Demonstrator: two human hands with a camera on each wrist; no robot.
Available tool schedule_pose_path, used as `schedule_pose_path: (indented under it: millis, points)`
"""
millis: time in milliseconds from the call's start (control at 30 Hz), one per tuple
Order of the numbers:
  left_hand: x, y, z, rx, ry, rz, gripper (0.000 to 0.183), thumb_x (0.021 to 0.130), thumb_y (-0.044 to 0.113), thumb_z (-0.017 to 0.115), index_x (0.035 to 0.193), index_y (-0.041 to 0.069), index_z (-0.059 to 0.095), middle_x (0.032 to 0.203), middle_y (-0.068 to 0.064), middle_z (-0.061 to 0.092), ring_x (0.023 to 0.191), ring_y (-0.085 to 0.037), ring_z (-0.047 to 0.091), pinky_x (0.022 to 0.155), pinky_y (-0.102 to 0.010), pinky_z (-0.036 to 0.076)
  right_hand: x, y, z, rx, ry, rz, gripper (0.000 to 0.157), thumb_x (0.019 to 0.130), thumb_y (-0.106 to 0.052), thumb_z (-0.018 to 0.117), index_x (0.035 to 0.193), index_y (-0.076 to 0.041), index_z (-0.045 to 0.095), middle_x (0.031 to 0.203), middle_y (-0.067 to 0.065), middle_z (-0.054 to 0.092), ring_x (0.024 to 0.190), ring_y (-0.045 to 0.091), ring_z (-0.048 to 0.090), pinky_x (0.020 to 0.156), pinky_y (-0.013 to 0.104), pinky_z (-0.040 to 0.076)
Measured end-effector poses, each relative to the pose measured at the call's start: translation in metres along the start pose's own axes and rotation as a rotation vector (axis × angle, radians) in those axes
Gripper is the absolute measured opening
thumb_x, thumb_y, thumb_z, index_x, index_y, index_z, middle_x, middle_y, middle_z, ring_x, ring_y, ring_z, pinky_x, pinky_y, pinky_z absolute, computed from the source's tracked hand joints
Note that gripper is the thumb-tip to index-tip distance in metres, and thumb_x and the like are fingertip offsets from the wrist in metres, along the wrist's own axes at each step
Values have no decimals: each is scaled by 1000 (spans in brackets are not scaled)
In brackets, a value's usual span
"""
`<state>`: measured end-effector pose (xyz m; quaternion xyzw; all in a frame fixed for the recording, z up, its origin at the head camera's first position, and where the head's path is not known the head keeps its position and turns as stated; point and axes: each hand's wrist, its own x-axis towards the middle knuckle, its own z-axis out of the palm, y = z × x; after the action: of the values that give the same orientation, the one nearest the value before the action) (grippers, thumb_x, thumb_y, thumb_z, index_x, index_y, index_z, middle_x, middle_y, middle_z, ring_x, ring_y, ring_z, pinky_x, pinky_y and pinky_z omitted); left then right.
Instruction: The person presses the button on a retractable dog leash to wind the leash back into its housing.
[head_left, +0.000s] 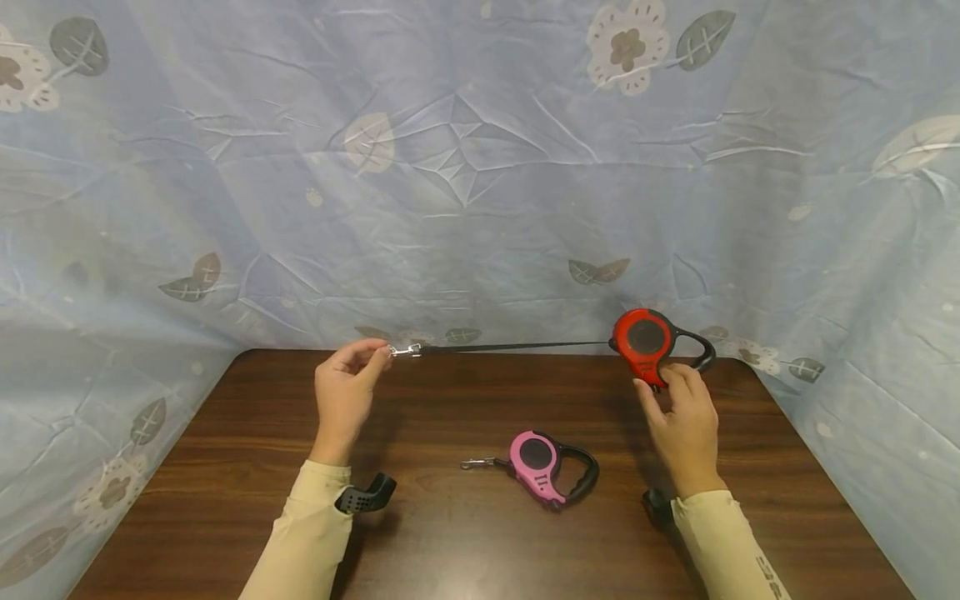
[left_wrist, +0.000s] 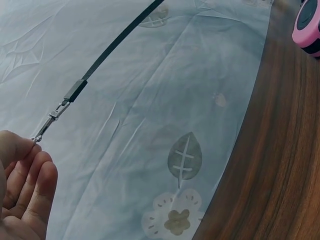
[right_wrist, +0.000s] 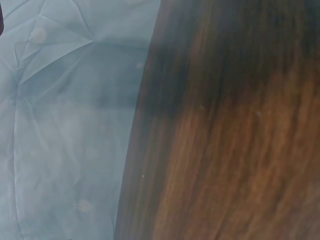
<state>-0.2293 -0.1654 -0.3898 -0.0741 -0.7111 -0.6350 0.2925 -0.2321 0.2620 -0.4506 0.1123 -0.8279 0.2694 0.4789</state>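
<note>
Between thumb and fingers, my left hand (head_left: 347,390) pinches the end of a silver metal clip (head_left: 406,351). From that clip a dark leash strap (head_left: 517,346) runs nearly straight across to a red retractable dog leash (head_left: 637,335) with a black handle loop. My right hand (head_left: 684,425) grips the red leash by its lower part, holding it up above the far right of the table. In the left wrist view the clip (left_wrist: 47,125) and strap show close up. A pink retractable dog leash (head_left: 534,458) lies on the table between the arms, its own clip pointing left.
The dark brown wooden table (head_left: 420,533) spans the lower view. Behind it and at both sides hangs a pale blue curtain (head_left: 480,225) with leaf and flower prints. Both wrists wear a black strapped device (head_left: 367,494). The right wrist view shows mostly tabletop and curtain.
</note>
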Motion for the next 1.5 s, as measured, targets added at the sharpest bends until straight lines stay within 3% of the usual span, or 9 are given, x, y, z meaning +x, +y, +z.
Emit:
schedule_pose_path:
  millis: [167,400,633,800,1000,1267,1500]
  points:
    - [0,1,1,0,-18,13,16,85,5,70,93,-9,69,81,-24,68,73,-35,68,65,-24,55,-1,-1,1,-8,16,-10,28,77,-14,77,94,4,64,99,15,60,88,31,56,78,39,41]
    - [-1,0,1,-14,-31,17,18,85,5,71,93,-11,68,82,-25,68,70,-14,68,66,-24,55,-2,-3,3,-2,20,-47,25,77,-14,74,92,3,64,97,14,60,85,30,56,74,37,40]
    - [-1,1,2,-8,-29,33,15,84,4,70,92,-9,69,81,-25,68,71,-34,67,65,-22,54,-3,-5,4,-2,11,-60,26,77,-15,73,92,4,64,97,15,60,83,32,56,73,39,41]
    - [-2,2,3,-6,-32,33,14,84,3,70,92,-9,69,81,-25,68,71,-29,68,65,-22,54,-3,-7,4,3,16,-66,26,77,-15,73,92,4,64,96,15,60,83,32,55,73,39,41]
    - [-2,2,4,-12,-42,32,14,84,3,70,93,-8,69,81,-25,68,72,-32,68,66,-23,55,-2,-12,3,17,15,-79,26,77,-16,72,92,4,65,95,15,60,83,31,56,72,39,42]
    - [-3,4,6,-16,-54,16,14,84,4,70,93,-7,69,81,-25,68,72,-25,69,66,-23,55,-1,-16,4,24,14,-89,25,76,-14,72,93,4,65,96,15,61,82,31,56,71,39,42]
    - [-4,6,8,-15,-58,18,13,85,2,70,93,-8,69,81,-24,68,72,-28,69,66,-22,54,-2,-18,6,22,-2,-96,25,77,-16,72,92,3,66,96,13,61,81,29,56,70,37,42]
